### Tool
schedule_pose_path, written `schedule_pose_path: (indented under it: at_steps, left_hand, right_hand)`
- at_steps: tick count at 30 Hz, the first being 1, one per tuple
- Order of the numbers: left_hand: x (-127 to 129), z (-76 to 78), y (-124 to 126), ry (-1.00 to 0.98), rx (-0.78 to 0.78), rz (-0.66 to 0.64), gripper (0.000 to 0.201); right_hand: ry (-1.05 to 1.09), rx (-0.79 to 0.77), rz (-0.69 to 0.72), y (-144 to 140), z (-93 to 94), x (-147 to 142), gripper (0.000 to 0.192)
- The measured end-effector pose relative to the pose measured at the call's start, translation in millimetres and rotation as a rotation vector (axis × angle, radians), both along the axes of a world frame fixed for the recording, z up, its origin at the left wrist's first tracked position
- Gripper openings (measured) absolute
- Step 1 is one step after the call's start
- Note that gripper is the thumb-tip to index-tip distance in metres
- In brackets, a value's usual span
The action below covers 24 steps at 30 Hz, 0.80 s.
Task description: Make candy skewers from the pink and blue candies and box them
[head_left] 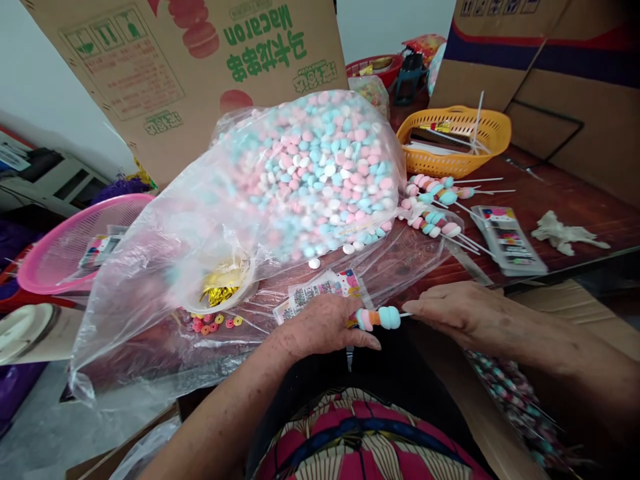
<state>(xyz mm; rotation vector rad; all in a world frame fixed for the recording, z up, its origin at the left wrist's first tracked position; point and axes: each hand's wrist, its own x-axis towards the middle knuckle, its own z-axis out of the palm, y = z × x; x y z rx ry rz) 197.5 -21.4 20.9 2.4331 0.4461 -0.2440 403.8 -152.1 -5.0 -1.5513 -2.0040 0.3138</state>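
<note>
A candy skewer (389,318) with blue, pink and orange soft pieces lies level between my hands, over my lap at the table edge. My left hand (325,325) is closed around its left end, hiding that part. The fingers of my right hand (450,308) pinch the thin white stick at the other end. Just beyond my left hand lie printed clear wrappers (320,293). A big clear bag (330,167) of pink, blue and white candies spreads over the table, with a few loose white candies (314,263) at its near edge.
Finished skewers (434,220) lie right of the bag, near a stack of wrappers (510,240) and a crumpled glove (567,233). A yellow basket (455,163) holds sticks. Left are a bowl with gold ties (223,290), ring candies (205,325) and a pink basket (75,230). Below right, a carton holds skewers (520,407).
</note>
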Motion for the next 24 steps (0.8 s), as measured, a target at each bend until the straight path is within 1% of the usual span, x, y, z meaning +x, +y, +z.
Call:
schedule_pose_path:
  at_steps: [1, 2, 3, 5, 6, 7, 8, 9, 11, 12, 14, 15, 16, 18, 19, 20, 21, 22, 24]
  left_hand:
    - [2, -0.3, 0, 0.000, -0.052, -0.002, 0.035]
    - [2, -0.4, 1, -0.009, -0.108, 0.001, 0.038]
    - [1, -0.1, 3, -0.027, -0.165, 0.014, 0.047]
    - [-5, 1.4, 12, -0.058, -0.290, 0.049, 0.070]
    - [-9, 2.6, 18, -0.048, -0.359, 0.061, 0.077]
    - [-13, 3.8, 24, -0.006, -0.424, 0.061, 0.077]
    - [-17, 4.8, 30, 0.070, -0.474, 0.045, 0.071]
    - [-20, 5.4, 34, 0.168, -0.505, 0.021, 0.060]
    - [-22, 4.9, 39, 0.350, -0.532, -0.016, 0.041]
    - [-22, 4.1, 38, 0.403, -0.542, -0.017, 0.036]
    - [-20, 2.6, 32, 0.403, -0.526, 0.015, 0.032]
    - [-18, 2.6, 27, 0.372, -0.455, 0.035, 0.031]
    - [-16, 3.1, 21, 0.342, -0.325, 0.057, 0.031]
    - [-11, 5.1, 9, 0.313, 0.047, 0.096, 0.028]
    - [-9, 5.8, 3, 0.303, 0.225, 0.104, 0.026]
    - [-7, 5.8, -3, 0.287, 0.364, 0.103, 0.023]
    - [-5, 4.9, -8, 0.259, 0.457, 0.092, 0.021]
    - [-3, 3.0, -14, 0.219, 0.510, 0.073, 0.019]
    - [1, -3.0, -22, 0.140, 0.542, 0.037, 0.017]
  right_hand:
    - [-0.067, -0.044, 0.110, 2, 1.3, -1, 0.021]
    - [-0.120, -0.064, 0.178, 5, 2.6, -1, 0.024]
    - [-0.156, -0.065, 0.209, 6, 3.8, -1, 0.025]
    - [-0.175, -0.018, 0.189, 8, 5.2, 0, 0.025]
    - [-0.176, 0.010, 0.183, 8, 5.2, 1, 0.024]
    - [-0.178, 0.040, 0.182, 7, 4.9, 0, 0.024]
    - [-0.183, 0.073, 0.187, 7, 4.2, 0, 0.024]
    - [-0.196, 0.109, 0.194, 6, 3.4, -1, 0.024]
    - [-0.246, 0.185, 0.191, 4, 1.9, -5, 0.026]
    - [-0.282, 0.216, 0.180, 3, 1.5, -7, 0.028]
    - [-0.352, 0.234, 0.152, 2, 2.5, -12, 0.032]
    - [-0.380, 0.206, 0.141, 1, 4.0, -14, 0.034]
    - [-0.400, 0.152, 0.134, 1, 6.1, -17, 0.035]
    - [-0.393, -0.015, 0.138, 1, 10.9, -21, 0.036]
    - [-0.355, -0.108, 0.147, 1, 13.0, -24, 0.035]
    - [-0.293, -0.194, 0.159, 2, 14.3, -27, 0.033]
    - [-0.216, -0.263, 0.168, 3, 14.5, -31, 0.030]
    - [-0.140, -0.307, 0.170, 4, 13.6, -34, 0.026]
    - [-0.044, -0.348, 0.141, 7, 9.2, -41, 0.023]
